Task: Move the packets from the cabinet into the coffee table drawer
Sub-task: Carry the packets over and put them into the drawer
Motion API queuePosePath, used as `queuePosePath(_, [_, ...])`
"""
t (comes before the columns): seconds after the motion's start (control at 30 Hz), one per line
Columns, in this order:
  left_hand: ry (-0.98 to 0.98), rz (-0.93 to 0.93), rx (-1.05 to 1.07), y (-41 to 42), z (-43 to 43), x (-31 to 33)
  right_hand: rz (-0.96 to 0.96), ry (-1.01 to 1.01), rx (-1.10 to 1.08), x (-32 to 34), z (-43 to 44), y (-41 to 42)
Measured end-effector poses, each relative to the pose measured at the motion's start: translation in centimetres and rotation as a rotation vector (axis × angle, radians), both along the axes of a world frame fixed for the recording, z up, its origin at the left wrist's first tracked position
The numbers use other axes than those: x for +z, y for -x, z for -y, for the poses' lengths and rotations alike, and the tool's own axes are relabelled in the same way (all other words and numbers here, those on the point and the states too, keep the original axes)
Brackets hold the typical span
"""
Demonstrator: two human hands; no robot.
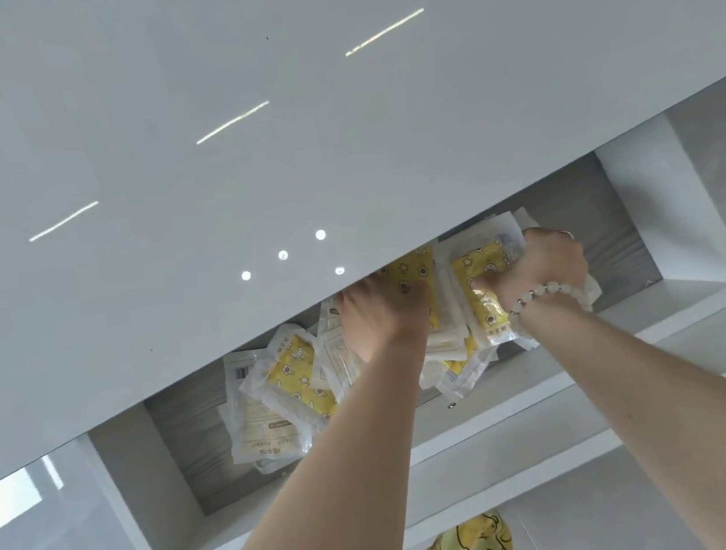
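Forearms [333,486] raised, both hands [378,319] [544,264] gripping yellow packets [478,287], inside open cabinet [665,198]

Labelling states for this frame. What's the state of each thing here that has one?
cabinet door: open, swung up.
packet bundle: in the cabinet, held between both hands.
loose packets: lying in the cabinet, untouched.
left hand: on the bundle, fingers hidden.
right hand: gripping the bundle.
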State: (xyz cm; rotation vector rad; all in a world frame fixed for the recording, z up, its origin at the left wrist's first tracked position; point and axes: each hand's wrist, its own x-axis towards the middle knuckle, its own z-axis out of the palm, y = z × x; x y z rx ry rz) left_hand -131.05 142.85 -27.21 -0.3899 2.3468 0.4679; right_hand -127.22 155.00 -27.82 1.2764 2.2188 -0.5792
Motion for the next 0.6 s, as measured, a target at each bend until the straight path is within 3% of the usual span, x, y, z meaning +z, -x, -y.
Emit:
queuePosePath(0.3, [0.018, 0.056, -0.137, -1.0, 0.3, 3.1, -0.103, -0.064, 0.021, 4.6, -0.7, -1.0])
queuePosePath(0.4, [0.001, 0.162, -0.168, -2.2, 0.3, 5.9, -0.125, -0.109, 0.060, 8.8, -1.3, -1.5])
queuePosePath(0.5, [0.003, 0.233, -0.337, -2.9, -0.1, 10.0, -0.200, -0.062, 0.135, 14.0, -1.7, -1.7])
queuePosePath(0.6, [-0.049, 0.159, -0.497, -1.8, -0.9, 15.7, -0.293, -0.068, 0.279, 20.8, -2.7, -1.5])
